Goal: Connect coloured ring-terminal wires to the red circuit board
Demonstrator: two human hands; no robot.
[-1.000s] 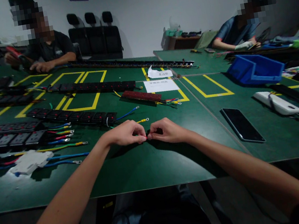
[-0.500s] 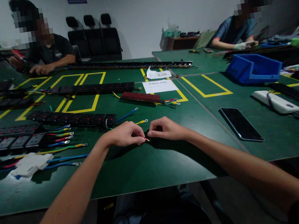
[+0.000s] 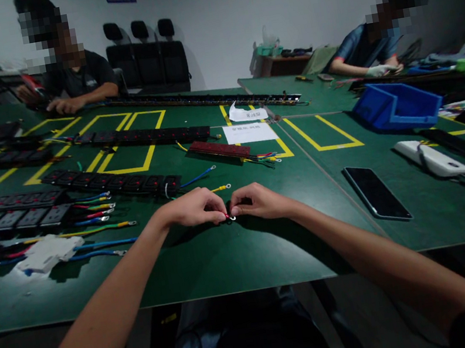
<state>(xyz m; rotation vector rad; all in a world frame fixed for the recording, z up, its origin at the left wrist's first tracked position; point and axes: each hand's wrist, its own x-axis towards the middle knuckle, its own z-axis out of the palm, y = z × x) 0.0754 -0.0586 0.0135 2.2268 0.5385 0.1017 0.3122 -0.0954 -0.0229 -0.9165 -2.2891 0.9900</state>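
My left hand (image 3: 196,208) is closed in a pinch on a short red-sleeved wire end (image 3: 226,216), just above the green table. From it a small silver ring terminal (image 3: 233,218) points to the right. My right hand (image 3: 259,200) has thumb and forefinger pressed together at the terminal's upper edge; the exact contact is too small to see. Behind the hands a yellow wire with a ring terminal (image 3: 222,188) sticks out, partly hidden by my left hand. A black socket strip (image 3: 113,181) with a blue wire lies further back on the left.
More socket strips (image 3: 13,221) with coloured wires and a white plastic part (image 3: 49,252) lie to the left. On the right are a phone (image 3: 376,193), a white power strip (image 3: 432,158) and a blue bin (image 3: 397,105). Two people work across the table.
My right fingertips have come slightly closer to the ring terminal, which appears turned a little, its ring showing brighter. My left hand keeps its pinch in nearly the same spot.
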